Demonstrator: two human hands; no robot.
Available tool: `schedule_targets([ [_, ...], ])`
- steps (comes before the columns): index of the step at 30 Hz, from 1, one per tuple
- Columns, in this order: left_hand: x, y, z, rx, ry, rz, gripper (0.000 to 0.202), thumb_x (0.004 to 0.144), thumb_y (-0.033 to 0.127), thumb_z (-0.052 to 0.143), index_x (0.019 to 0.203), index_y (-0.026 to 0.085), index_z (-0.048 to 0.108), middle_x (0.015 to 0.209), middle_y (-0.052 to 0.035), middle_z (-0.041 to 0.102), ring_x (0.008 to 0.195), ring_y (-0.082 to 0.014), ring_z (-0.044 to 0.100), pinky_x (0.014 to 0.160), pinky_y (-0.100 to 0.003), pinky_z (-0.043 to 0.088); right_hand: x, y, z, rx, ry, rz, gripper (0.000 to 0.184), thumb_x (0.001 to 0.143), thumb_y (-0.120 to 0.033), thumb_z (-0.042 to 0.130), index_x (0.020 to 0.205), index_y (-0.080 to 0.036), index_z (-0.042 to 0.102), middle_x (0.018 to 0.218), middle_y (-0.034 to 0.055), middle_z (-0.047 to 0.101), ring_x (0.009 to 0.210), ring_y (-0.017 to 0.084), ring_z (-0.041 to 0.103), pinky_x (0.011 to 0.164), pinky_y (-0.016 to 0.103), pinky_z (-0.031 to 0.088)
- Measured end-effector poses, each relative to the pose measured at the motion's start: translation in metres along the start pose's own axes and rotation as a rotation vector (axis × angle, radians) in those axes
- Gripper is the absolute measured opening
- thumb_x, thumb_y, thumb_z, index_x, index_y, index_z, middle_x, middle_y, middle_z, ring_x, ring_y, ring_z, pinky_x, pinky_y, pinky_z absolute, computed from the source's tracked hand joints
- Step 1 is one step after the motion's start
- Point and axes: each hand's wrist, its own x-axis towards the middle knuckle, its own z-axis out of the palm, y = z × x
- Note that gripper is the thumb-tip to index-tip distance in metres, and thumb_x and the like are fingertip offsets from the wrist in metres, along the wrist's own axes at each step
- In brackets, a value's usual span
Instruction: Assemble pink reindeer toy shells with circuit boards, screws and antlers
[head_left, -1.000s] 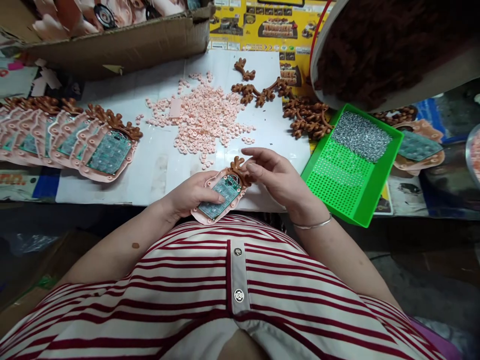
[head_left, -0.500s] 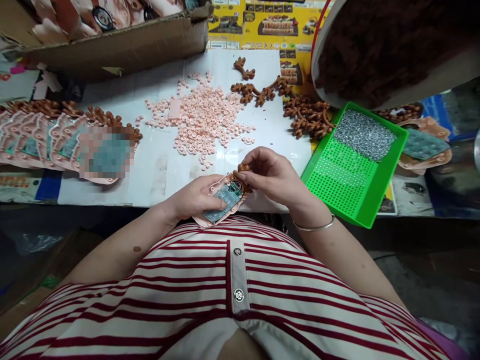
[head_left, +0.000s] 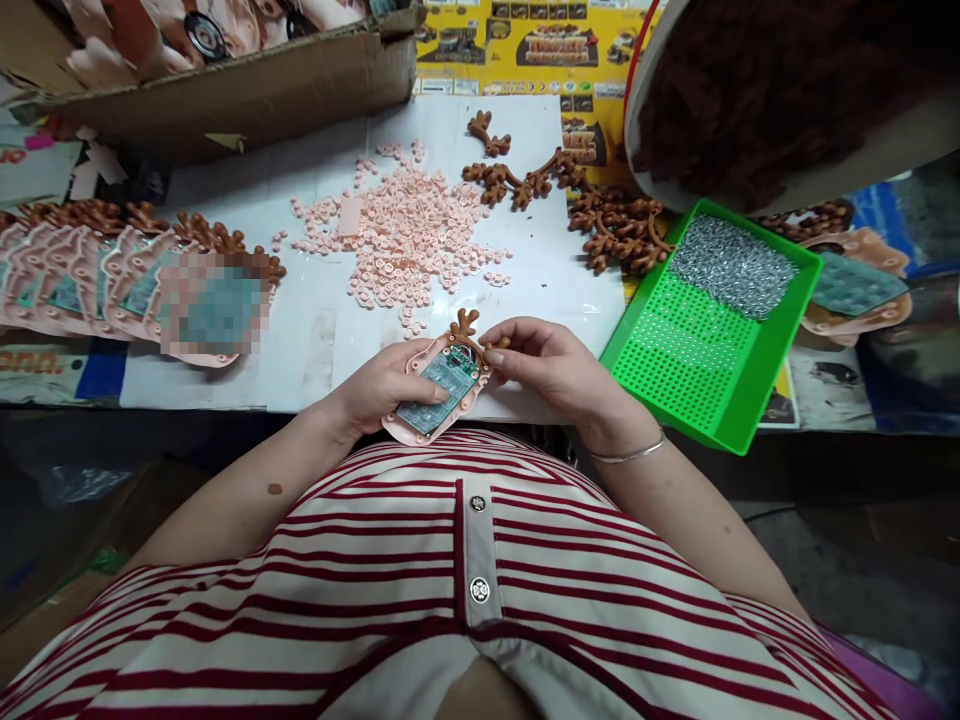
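Pink shell with a green circuit board (head_left: 457, 380) is held above the worktop's (head_left: 292, 360) near edge. The left hand (head_left: 379, 390), at its nine o'clock, grips it, thumb across the board. At its one o'clock edge sits a brown antler piece (head_left: 465, 323), whose right end the right hand (head_left: 551, 370) pinches. From the shell, small pink parts (head_left: 420, 235) lie toward twelve, loose antlers (head_left: 622, 235) between one and two, a green basket (head_left: 682, 355) near three, and overlapping shells (head_left: 90, 285) toward nine.

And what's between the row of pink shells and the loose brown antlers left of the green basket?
In the head view, small pink parts and one flat pink piece, on the white sheet.
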Motion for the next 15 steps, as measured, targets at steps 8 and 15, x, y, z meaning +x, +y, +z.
schedule_targets([
  [8,-0.009,0.003,0.001,-0.009,0.070,0.028,0.052,0.051,0.021,0.081,0.099,0.010,0.066,0.084,-0.0082,0.074,0.065,-0.0172,0.066,0.062,-0.027,0.049,-0.001,0.009,0.008,-0.030,0.104,-0.098,0.047,0.071,-0.047,0.088,0.105,-0.023,0.069,0.087,-0.0008,0.071,0.073,0.012,0.068,0.070,0.028,0.060],
  [15,-0.065,0.054,-0.065,0.510,0.680,0.452,0.069,0.059,0.031,0.080,0.123,0.014,0.063,0.123,-0.0092,0.070,0.117,-0.0305,0.064,0.099,-0.036,0.050,0.001,0.007,0.002,-0.160,0.237,-0.019,0.053,0.069,-0.062,0.084,0.102,-0.023,0.072,0.089,0.0046,0.075,0.073,0.015,0.069,0.074,0.034,0.062],
])
